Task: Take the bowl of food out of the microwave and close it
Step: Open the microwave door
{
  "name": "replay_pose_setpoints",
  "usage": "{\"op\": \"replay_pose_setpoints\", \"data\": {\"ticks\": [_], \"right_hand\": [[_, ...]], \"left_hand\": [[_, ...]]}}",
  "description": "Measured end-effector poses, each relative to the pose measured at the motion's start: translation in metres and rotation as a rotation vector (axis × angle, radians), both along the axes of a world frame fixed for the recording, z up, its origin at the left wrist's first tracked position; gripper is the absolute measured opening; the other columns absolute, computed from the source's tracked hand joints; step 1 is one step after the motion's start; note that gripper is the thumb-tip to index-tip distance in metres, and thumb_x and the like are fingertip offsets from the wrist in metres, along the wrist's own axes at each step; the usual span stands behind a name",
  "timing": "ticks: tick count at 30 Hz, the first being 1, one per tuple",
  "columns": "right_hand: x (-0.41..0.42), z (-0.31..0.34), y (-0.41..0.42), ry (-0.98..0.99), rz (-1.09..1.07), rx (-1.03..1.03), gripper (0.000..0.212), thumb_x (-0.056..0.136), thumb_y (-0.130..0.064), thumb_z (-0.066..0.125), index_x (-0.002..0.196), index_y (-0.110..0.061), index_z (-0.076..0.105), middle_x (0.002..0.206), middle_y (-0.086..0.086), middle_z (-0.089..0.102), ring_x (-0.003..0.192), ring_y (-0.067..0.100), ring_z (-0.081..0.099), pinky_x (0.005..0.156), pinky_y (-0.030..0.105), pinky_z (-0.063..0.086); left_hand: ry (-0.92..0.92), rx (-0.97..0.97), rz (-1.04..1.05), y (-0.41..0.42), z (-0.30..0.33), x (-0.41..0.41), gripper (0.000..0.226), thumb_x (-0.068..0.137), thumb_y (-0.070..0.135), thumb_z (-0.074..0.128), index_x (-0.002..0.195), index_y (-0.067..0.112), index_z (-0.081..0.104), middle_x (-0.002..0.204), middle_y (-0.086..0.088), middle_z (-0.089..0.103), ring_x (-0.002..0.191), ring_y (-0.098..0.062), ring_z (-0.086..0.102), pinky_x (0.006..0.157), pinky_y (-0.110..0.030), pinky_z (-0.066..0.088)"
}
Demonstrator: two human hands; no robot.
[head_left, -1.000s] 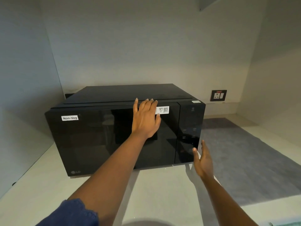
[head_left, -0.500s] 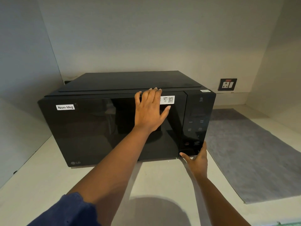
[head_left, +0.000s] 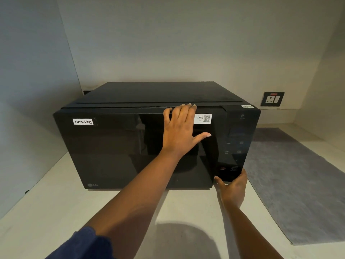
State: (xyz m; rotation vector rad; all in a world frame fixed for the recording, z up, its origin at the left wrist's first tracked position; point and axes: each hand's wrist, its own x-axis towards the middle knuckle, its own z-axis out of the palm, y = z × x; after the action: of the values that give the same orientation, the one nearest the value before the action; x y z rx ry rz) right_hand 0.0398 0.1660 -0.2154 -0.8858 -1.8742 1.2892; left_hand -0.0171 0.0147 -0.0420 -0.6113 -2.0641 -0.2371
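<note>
A black microwave [head_left: 112, 150] stands on a pale counter [head_left: 46, 217] with its dark glass door shut. No bowl shows through the glass. My left hand [head_left: 181, 131] lies flat on the upper right of the door, fingers spread and their tips over the door's top edge. My right hand [head_left: 233, 189] is at the bottom of the control panel [head_left: 233, 144], thumb stretched left under the panel and fingertips touching its lower right corner. Neither hand holds anything.
A white "Non-Veg" label [head_left: 83, 121] sits on the door's upper left, and a QR sticker [head_left: 204, 118] lies beside my left hand. A grey mat [head_left: 298, 184] covers the counter to the right. A wall socket [head_left: 272, 99] is behind it. Walls close in on the left and right.
My right hand has risen from the counter to the bottom of the control panel. My left hand has slid up to the door's top edge. The view has moved closer.
</note>
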Motion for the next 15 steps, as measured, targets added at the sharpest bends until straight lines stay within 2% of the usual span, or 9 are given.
{"op": "replay_pose_setpoints", "data": {"ticks": [3, 7, 9, 12, 15], "right_hand": [[0.0, 0.003, 0.002, -0.015, 0.024, 0.024, 0.087, 0.068, -0.023, 0.079, 0.137, -0.016, 0.027, 0.142, 0.013, 0.043, 0.128, 0.04, 0.044, 0.105, 0.05, 0.037], [0.009, -0.003, 0.009, -0.078, 0.118, 0.113, 0.095, 0.068, -0.03, 0.078, 0.141, -0.018, 0.019, 0.15, 0.011, 0.032, 0.135, 0.038, 0.034, 0.106, 0.052, 0.034], [0.015, -0.003, 0.015, -0.065, 0.133, 0.152, 0.091, 0.073, -0.03, 0.074, 0.142, -0.021, 0.015, 0.152, 0.012, 0.028, 0.136, 0.038, 0.032, 0.107, 0.054, 0.034], [0.018, 0.024, 0.02, 0.149, 0.054, 0.204, 0.076, 0.081, -0.024, 0.067, 0.141, -0.017, 0.022, 0.145, 0.019, 0.036, 0.13, 0.037, 0.039, 0.103, 0.053, 0.04], [0.016, 0.077, 0.016, 0.396, -0.021, 0.396, 0.057, 0.083, -0.029, 0.055, 0.134, -0.01, 0.038, 0.134, 0.023, 0.044, 0.124, 0.031, 0.045, 0.095, 0.037, 0.042]], "left_hand": [[-0.017, 0.003, -0.012, -0.003, 0.001, 0.006, 0.082, 0.066, 0.073, 0.056, 0.12, 0.011, 0.061, 0.118, -0.004, 0.068, 0.11, -0.023, 0.063, 0.097, -0.044, 0.045], [-0.069, -0.009, -0.024, -0.005, 0.004, 0.011, 0.08, 0.067, 0.071, 0.057, 0.122, 0.012, 0.059, 0.12, -0.004, 0.067, 0.113, -0.023, 0.062, 0.099, -0.045, 0.044], [-0.084, -0.018, -0.037, -0.007, 0.005, 0.012, 0.079, 0.07, 0.068, 0.057, 0.125, 0.012, 0.057, 0.123, -0.005, 0.065, 0.116, -0.023, 0.06, 0.1, -0.045, 0.043], [-0.112, -0.034, -0.052, -0.009, 0.007, 0.016, 0.077, 0.074, 0.064, 0.056, 0.13, 0.011, 0.053, 0.129, -0.006, 0.062, 0.122, -0.024, 0.056, 0.105, -0.044, 0.038], [-0.149, -0.042, -0.077, -0.012, 0.01, 0.018, 0.077, 0.077, 0.061, 0.055, 0.134, 0.01, 0.049, 0.133, -0.008, 0.059, 0.125, -0.024, 0.053, 0.108, -0.043, 0.035]]}}
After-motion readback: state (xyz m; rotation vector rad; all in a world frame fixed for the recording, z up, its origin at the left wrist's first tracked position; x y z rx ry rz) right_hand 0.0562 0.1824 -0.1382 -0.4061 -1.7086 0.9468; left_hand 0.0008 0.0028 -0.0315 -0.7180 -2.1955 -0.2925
